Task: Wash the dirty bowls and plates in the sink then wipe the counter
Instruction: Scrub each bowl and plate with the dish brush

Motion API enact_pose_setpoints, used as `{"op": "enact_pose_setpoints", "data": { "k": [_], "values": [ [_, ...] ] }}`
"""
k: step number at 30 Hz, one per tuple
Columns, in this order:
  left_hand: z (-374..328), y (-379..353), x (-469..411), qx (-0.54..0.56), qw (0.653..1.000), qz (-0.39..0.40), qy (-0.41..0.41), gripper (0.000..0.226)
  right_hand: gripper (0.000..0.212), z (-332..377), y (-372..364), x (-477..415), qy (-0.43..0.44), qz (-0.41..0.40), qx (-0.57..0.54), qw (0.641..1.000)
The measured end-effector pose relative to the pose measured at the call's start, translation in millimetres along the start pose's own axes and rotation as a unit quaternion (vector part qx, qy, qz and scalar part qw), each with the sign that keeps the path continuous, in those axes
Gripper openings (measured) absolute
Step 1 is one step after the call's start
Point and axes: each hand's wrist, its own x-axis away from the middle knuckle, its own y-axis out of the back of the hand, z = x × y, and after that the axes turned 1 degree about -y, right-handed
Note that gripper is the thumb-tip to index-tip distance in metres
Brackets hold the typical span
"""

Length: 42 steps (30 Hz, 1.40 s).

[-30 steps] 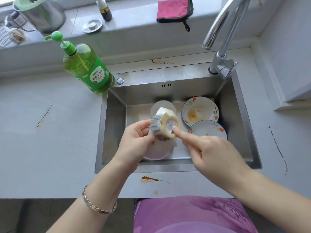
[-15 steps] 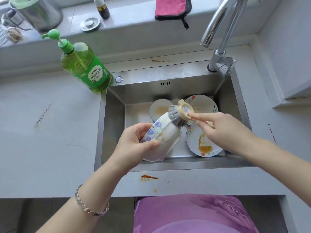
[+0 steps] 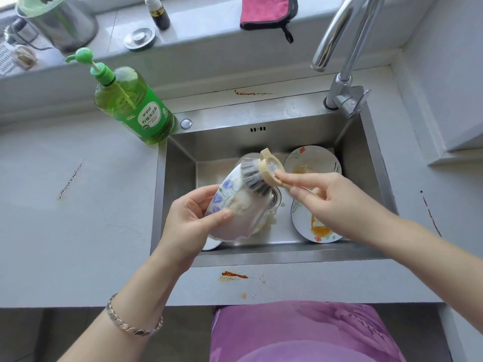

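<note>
My left hand (image 3: 189, 220) grips a white bowl with blue flowers (image 3: 235, 212), tilted on its side over the steel sink (image 3: 180, 178). My right hand (image 3: 332, 202) holds a beige dish brush (image 3: 264, 173) by its handle. The grey bristles press on the bowl's upper outer wall, where soapy foam shows. Two dirty plates lie in the sink: one with an orange stain (image 3: 311, 228) under my right wrist, another (image 3: 313, 160) at the back right. A further dish (image 3: 245, 159) sits behind the bowl, mostly hidden.
A green dish soap pump bottle (image 3: 130, 105) stands at the sink's back left corner. The faucet (image 3: 342, 48) arches over the back right. A pink cloth (image 3: 266, 11) lies on the sill. Brown stains (image 3: 234, 275) mark the counter (image 3: 78, 218) around the sink.
The brush has moved from the bowl's base, first up past its rim, then down onto its outer wall. My right hand shifted right, uncovering the stained plate. The bowl turned, showing its flowered side.
</note>
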Motion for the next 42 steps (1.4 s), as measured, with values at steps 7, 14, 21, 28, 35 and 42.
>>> {"op": "enact_pose_setpoints", "data": {
  "k": [7,14,21,28,35,42],
  "values": [
    [-5.0,-2.3,-5.1,0.018,1.000,-0.012,-0.010,0.037,0.036,1.5,-0.6,0.7,-0.009,-0.006,-0.056,0.998],
    [-11.0,-7.2,-11.1,0.023,0.999,0.011,-0.022,0.036,0.035,-0.3,8.3,0.9,-0.029,-0.052,-0.046,0.997],
    [-18.0,-4.6,-15.8,0.068,0.997,0.020,-0.029,0.040,0.035,-16.3,10.0,-10.5,-0.097,-0.072,-0.123,0.985],
    [-17.3,-29.7,-26.1,0.191,0.974,-0.115,0.030,0.025,0.036,-45.1,-33.8,-13.2,-0.236,-0.028,-0.356,0.904],
    [-14.8,-54.8,-43.3,0.308,0.913,-0.254,0.084,0.029,0.035,-40.1,-65.2,-3.2,-0.239,-0.054,-0.372,0.895],
    [-12.9,-58.7,-43.5,0.261,0.923,-0.271,0.077,0.018,0.040,-18.0,-60.8,1.2,-0.114,-0.133,-0.226,0.958]
  ]
}}
